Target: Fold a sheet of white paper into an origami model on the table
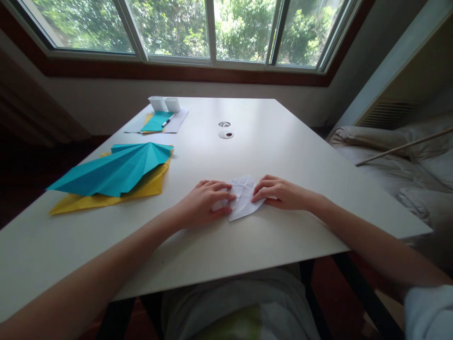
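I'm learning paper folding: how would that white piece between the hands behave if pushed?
The white paper is probably light, looking thin. Its creases suggest it may bend there. The glossy tabletop suggests it could slide.

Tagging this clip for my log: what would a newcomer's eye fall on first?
Probably the big pleated blue paper over yellow paper on the table's left. Next, the creased white paper near the front edge, touched by left grip and right grip. A bright window lies beyond.
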### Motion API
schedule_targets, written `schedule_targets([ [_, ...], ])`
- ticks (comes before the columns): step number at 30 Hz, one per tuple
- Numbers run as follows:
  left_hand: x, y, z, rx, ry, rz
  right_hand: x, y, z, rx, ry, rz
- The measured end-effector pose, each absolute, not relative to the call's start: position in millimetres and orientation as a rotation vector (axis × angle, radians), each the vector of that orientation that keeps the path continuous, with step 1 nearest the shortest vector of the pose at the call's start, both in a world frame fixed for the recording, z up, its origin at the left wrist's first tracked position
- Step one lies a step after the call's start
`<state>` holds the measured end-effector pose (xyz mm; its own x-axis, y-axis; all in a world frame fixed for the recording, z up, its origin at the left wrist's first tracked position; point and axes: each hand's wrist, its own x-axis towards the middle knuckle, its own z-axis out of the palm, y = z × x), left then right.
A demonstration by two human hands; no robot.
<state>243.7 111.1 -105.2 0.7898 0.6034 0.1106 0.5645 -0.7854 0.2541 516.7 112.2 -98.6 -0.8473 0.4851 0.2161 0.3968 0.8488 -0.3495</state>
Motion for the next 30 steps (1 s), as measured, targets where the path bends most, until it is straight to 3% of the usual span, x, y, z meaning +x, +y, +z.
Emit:
schedule_targets([
  [8,248,107,-104,2.768,0.985,0.294,505,123,-108,-0.84,-2.485,0.65],
  [17,264,89,-107,2.8,1.136,0.372,494,118,-110,-1.247,-2.381,0.466],
  [30,269,87,-109,2.833,1.012,0.379,489,124,-117,-1.252,-2.305,0.47],
])
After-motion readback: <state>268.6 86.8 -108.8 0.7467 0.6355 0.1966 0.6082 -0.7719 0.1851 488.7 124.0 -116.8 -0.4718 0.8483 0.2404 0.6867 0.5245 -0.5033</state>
